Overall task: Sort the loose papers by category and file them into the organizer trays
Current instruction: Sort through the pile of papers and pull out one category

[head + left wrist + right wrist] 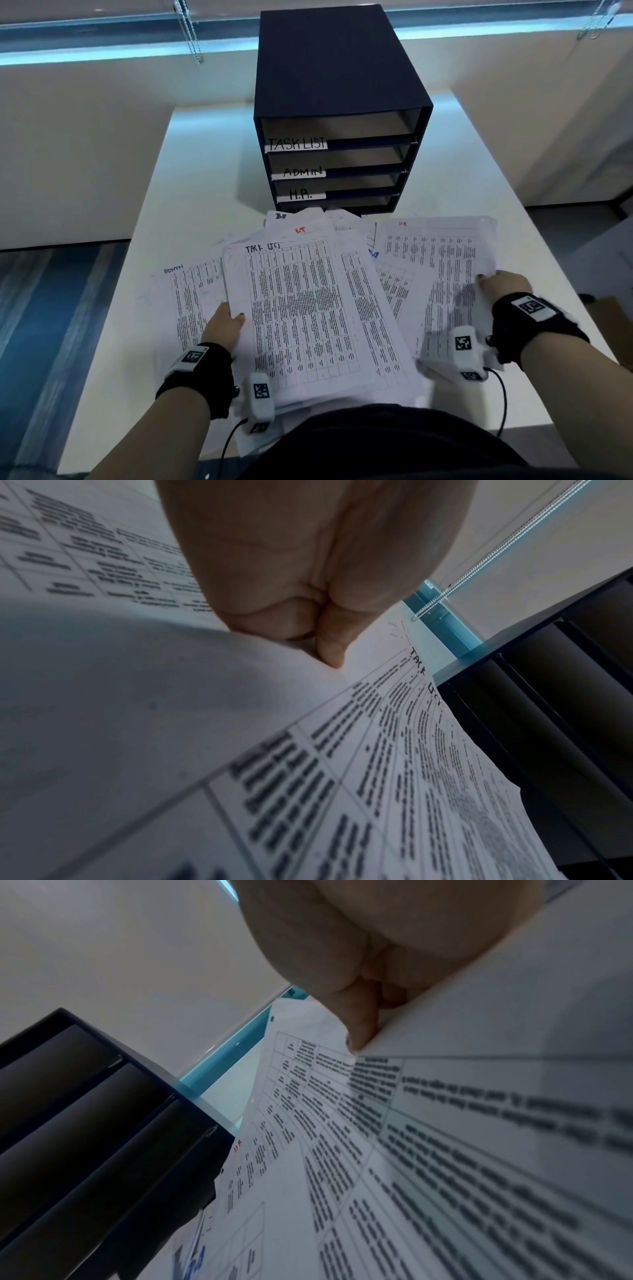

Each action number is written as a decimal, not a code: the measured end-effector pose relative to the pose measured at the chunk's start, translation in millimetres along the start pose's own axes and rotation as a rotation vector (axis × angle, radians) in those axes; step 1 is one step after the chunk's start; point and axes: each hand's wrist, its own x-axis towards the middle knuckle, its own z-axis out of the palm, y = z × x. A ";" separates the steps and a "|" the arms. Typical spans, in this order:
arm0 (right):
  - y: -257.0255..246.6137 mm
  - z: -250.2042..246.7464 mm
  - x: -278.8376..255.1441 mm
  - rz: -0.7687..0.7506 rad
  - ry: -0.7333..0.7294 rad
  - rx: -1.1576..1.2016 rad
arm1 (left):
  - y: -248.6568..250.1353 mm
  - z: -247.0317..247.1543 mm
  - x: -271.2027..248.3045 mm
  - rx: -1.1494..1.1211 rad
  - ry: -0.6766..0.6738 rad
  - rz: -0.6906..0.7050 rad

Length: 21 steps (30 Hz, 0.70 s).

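Note:
A dark blue organizer [339, 75] stands at the table's far middle, its trays labelled TASK LIST [296, 144], ADMIN [303, 171] and H.R. [300, 194]; a lowest label is hidden by papers. Printed table sheets lie fanned in front of it. My left hand [224, 327] pinches the left edge of the sheet headed TASK LIST [308, 308], thumb on top [330, 653]. My right hand [503, 281] pinches the right edge of a sheet marked H.R. in red [442, 274], thumb on its face [359, 1031]. An ADMIN sheet [185, 294] lies at the left.
The white table [191, 192] is narrow, with floor dropping off on the left and right. A sheet marked I.T in red [301, 230] sticks out behind the pile. A brown object [609, 318] sits at the right table edge. Blind chains [188, 31] hang at the back.

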 end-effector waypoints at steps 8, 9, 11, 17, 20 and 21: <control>-33.3 -59.1 -22.5 -0.230 0.250 0.173 | 4.5 -9.1 -4.3 0.051 -0.025 0.014; -40.9 -70.8 -26.3 -0.276 0.279 0.174 | 5.0 -11.0 -4.7 0.050 -0.027 0.017; -55.8 -92.0 -35.5 -0.364 0.343 0.168 | 4.8 -13.9 -5.8 0.041 -0.024 0.017; -88.1 -121.9 -64.0 -0.517 0.405 0.236 | -5.5 -20.9 -1.6 -0.118 0.014 0.018; -97.9 -119.9 -73.1 -0.560 0.444 0.318 | -4.7 -27.1 -5.0 -0.231 0.040 -0.019; -100.9 -116.6 -74.3 -0.572 0.445 0.369 | -6.2 -29.2 -5.5 -0.286 0.040 -0.035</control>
